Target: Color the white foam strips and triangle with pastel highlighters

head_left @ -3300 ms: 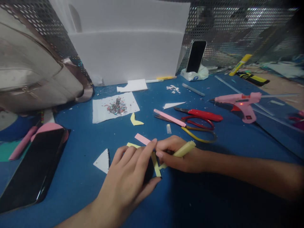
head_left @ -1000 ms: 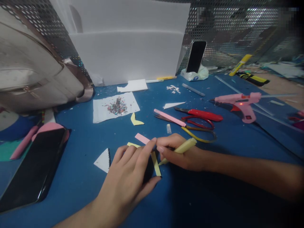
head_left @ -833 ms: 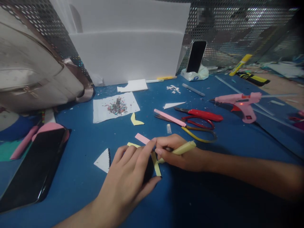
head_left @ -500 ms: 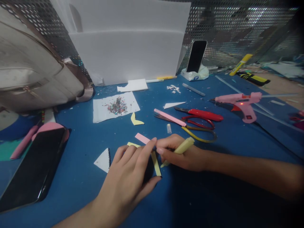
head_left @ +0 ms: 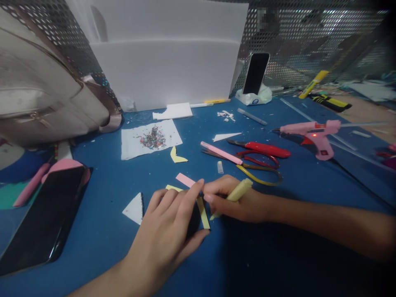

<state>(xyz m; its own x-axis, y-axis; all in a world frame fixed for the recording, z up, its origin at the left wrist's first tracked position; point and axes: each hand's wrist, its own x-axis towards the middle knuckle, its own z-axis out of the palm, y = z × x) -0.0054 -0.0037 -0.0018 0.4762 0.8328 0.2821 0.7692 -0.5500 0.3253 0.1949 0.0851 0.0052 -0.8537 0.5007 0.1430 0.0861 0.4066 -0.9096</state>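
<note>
1. At the middle of the blue table (head_left: 102, 235), 12 o'clock being farthest from the wearer: yellow strip (head_left: 203, 216), flat, long axis roughly 11 to 5, upper end running under the left hand (head_left: 168, 231).
2. Right hand (head_left: 238, 202): thumb and fingers closed together on a yellow marker (head_left: 239, 190); barrel slanted, butt towards 2, tip towards 8.
3. Governing relation: strip between 9 and 10 o'clock of the marker tip, just beside it. Nearer hand, the left, lying over the strip.
4. Left hand: palm down, thumb apart from the fingers; anything beneath the palm cannot be told.
5. Pink strip (head_left: 185, 180): projecting towards 10 from the left hand's fingers.
6. Clear cap (head_left: 220, 167): loose, towards 11 from the right hand.
7. Change: marker tip, over the strip 0.8 seconds ago, now sits off its edge, towards 4; strip and left hand unchanged.
</note>
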